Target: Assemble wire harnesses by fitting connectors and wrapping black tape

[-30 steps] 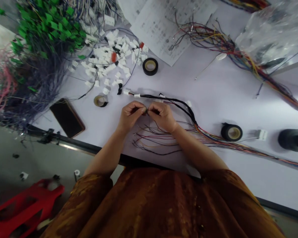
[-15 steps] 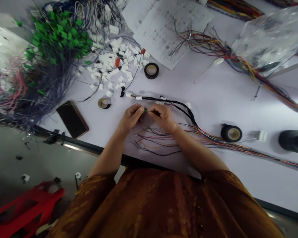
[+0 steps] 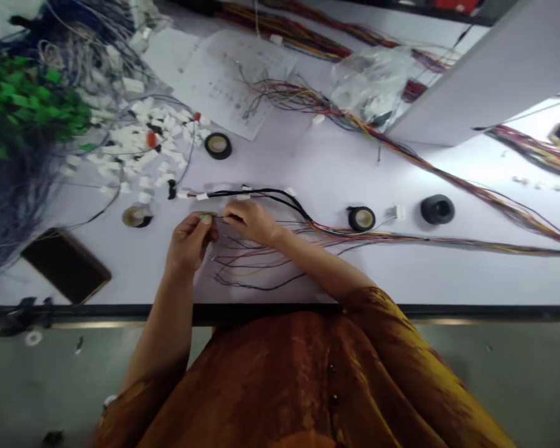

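My left hand is closed, pinching a small green connector between thumb and fingers. Just right of it, my right hand is closed on a thin wire that runs toward the connector; whether its end sits inside is too small to tell. Behind both hands lies a black-sleeved branch of the wire harness with white connectors at its end. Loose wire ends of the same harness fan out below my right hand and forearm.
Black tape rolls, a smaller tape roll and a phone lie around. White connectors and green connectors are heaped at left. Papers, a plastic bag and an upright panel stand farther back.
The view has swung to the right, so the table's things appear farther left. My hands have moved slightly apart, with a length of wire now visible between them.
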The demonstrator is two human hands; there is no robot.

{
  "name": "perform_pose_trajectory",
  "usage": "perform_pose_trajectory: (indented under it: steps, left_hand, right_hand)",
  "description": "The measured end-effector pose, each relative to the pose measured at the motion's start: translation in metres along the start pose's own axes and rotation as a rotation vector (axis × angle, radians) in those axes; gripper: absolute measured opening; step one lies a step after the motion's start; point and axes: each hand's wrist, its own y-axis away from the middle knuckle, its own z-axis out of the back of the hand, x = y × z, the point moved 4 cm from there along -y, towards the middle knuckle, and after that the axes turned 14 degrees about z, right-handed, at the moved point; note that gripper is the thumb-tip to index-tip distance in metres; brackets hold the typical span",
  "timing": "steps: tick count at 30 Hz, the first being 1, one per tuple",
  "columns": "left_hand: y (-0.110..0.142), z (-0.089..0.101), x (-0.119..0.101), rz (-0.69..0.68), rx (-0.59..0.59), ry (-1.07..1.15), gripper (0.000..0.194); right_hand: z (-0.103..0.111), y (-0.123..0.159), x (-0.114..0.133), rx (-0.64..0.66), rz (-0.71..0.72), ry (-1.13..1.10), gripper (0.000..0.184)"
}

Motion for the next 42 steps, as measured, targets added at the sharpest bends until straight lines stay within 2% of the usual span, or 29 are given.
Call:
perform_pose_trajectory:
  steps: [3,5,8,13,16,18,20,21,22,23,25,26,27,29,31,32,34,36,39,42]
  left_hand:
    - [0.002,-0.005,-0.003,-0.042,-0.016,0.088,0.029]
    - [0.007,-0.009,-0.005,-0.080,-0.028,0.120,0.026]
    - [0.014,-0.013,-0.004,-0.102,-0.070,0.191,0.021]
    - [0.016,-0.014,0.010,0.096,-0.102,0.365,0.013]
    - [0.016,-0.014,0.016,0.153,-0.139,0.453,0.018]
    - [0.017,-0.013,0.018,0.141,-0.151,0.457,0.020]
    - [0.018,-0.013,0.019,0.108,-0.154,0.436,0.018]
    - [0.019,-0.014,0.018,0.089,-0.154,0.424,0.017]
    - [0.019,-0.014,0.018,0.070,-0.152,0.413,0.016]
    - [0.020,-0.015,0.017,0.053,-0.149,0.405,0.016]
    - [0.022,-0.017,0.015,0.023,-0.143,0.391,0.016]
    - [0.023,-0.018,0.014,0.011,-0.142,0.384,0.017]
    - [0.024,-0.019,0.012,0.000,-0.142,0.375,0.017]
    - [0.026,-0.021,0.009,-0.017,-0.137,0.358,0.019]
    - [0.028,-0.022,0.006,-0.027,-0.120,0.335,0.020]
    - [0.029,-0.022,0.005,-0.034,-0.104,0.321,0.022]
    - [0.030,-0.021,0.003,-0.050,-0.074,0.291,0.025]
    - [0.031,-0.019,0.001,-0.074,-0.061,0.253,0.028]
    - [0.030,-0.015,-0.002,-0.113,-0.080,0.176,0.031]
    - [0.028,-0.014,-0.006,-0.124,-0.066,0.088,0.032]
  right_hand:
    - [0.000,0.001,0.009,0.065,-0.083,0.037,0.027]
    - [0.001,0.003,0.015,0.133,-0.112,0.068,0.024]
    - [0.010,0.013,0.016,0.164,-0.129,0.151,0.028]
    - [0.017,0.040,0.008,0.217,-0.102,0.387,0.030]
    - [0.026,0.066,0.007,0.201,-0.102,0.472,0.031]
    - [0.046,0.094,0.006,0.083,-0.123,0.487,0.028]
    - [0.083,0.133,0.002,-0.137,-0.195,0.537,0.027]
    - [0.104,0.155,-0.003,-0.242,-0.274,0.584,0.029]
    - [0.125,0.179,-0.009,-0.335,-0.383,0.640,0.032]
    - [0.145,0.204,-0.016,-0.427,-0.568,0.695,0.030]
    - [0.171,0.239,-0.029,-0.447,-0.875,0.723,0.025]
    - [0.178,0.245,-0.031,-0.441,-0.954,0.721,0.021]
    - [0.180,0.244,-0.031,-0.444,-0.966,0.706,0.018]
    - [0.174,0.219,-0.022,-0.533,-0.855,0.617,0.018]
    - [0.153,0.175,-0.006,-0.639,-0.708,0.358,0.023]
    - [0.138,0.149,0.002,-0.645,-0.649,0.156,0.023]
    - [0.105,0.097,0.017,-0.582,-0.568,-0.265,0.023]
    - [0.078,0.055,0.027,-0.526,-0.533,-0.550,0.022]
    - [0.054,0.016,0.026,-0.457,-0.569,-0.712,0.019]
    - [0.046,0.002,0.023,-0.341,-0.628,-0.719,0.018]
